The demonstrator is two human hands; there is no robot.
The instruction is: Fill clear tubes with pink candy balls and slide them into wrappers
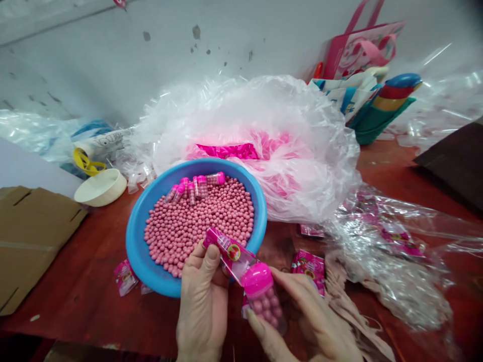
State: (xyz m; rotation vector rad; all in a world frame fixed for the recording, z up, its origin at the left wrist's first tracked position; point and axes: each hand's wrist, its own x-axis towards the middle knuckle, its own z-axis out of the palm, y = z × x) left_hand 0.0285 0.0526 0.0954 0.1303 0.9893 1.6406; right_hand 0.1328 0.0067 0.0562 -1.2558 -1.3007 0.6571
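Note:
My left hand (206, 296) pinches a pink printed sleeve (230, 253) by its left end, in front of the basin. Between the fingers of my right hand (309, 317) is a small clear bottle (266, 301) with a bright pink cap and pink beads inside. The capped end of the bottle meets the right end of the sleeve. Behind my hands stands a blue basin (134, 231) of pink beads (196, 226). Several small filled bottles (199, 187) with pink caps lie on the beads at the far side.
Behind the basin is a large clear bag (302, 186) of pink pieces. Printed packets (309, 266) and crumpled plastic (396, 281) lie at the right, beside a beige cloth (339, 286). At the left are a cardboard box (30, 236) and a white dish (101, 188).

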